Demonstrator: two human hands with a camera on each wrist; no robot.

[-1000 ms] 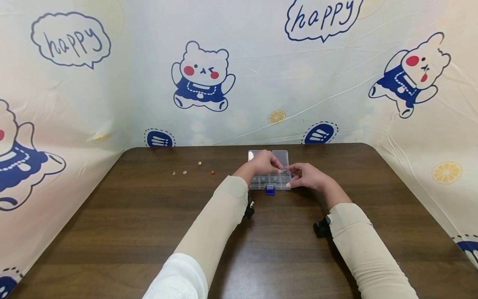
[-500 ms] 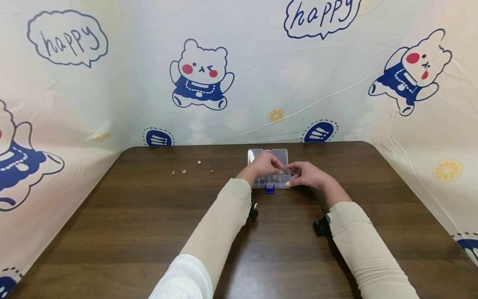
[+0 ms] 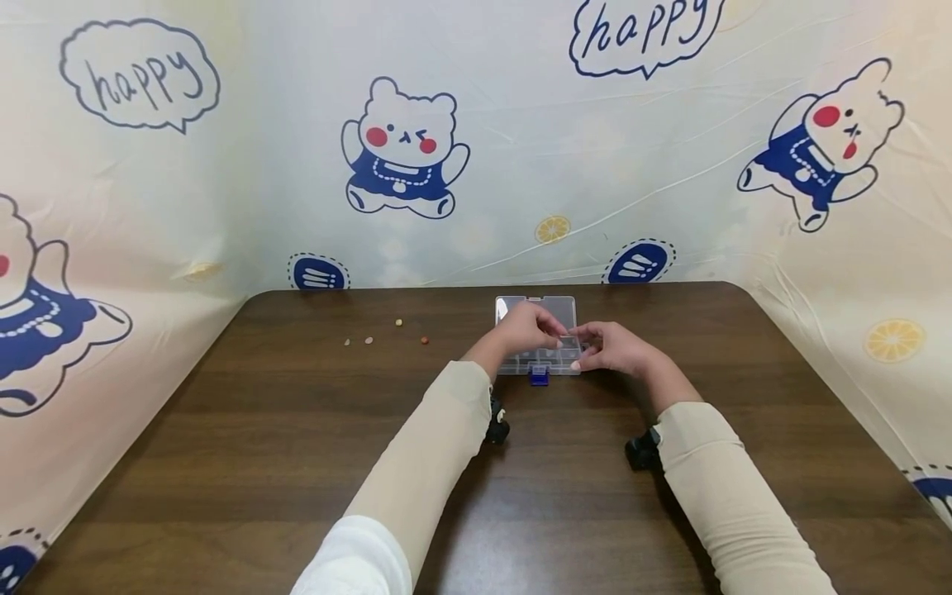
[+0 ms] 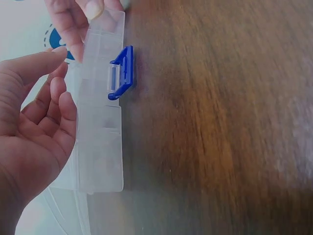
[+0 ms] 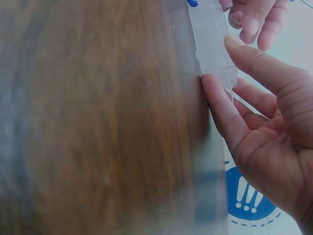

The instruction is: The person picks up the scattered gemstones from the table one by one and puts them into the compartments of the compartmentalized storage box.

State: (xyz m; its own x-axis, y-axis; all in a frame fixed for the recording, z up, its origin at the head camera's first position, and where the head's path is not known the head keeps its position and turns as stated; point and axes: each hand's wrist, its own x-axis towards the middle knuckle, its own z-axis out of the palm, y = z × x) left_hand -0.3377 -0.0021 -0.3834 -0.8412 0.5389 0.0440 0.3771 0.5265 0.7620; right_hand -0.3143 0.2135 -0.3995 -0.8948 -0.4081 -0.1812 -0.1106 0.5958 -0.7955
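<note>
A clear plastic compartment box (image 3: 521, 364) lies at the back of the table, its see-through lid (image 3: 561, 307) raised behind it. On its front sits a blue latch (image 4: 126, 73). My left hand (image 3: 526, 326) is over the box, thumb and index tips brought together above the compartments. Whether something tiny is between those tips, I cannot make out. The other fingers are curled in the left wrist view. At the box's right end, my right hand (image 3: 616, 349) grips it with thumb (image 5: 244, 51) on the rim and another finger low on the outside.
To the box's left lie loose small pieces: an orange one (image 3: 425, 340), a yellow one (image 3: 398, 322) and two pale ones, including a pinkish-white piece (image 3: 368, 340). Behind the brown wooden table (image 3: 297, 463) hangs a printed cloth (image 3: 506, 165).
Both hands keep nearly the same place at the box. The left forearm shifts slightly right and then back. The small pieces and the box stay where they were.
</note>
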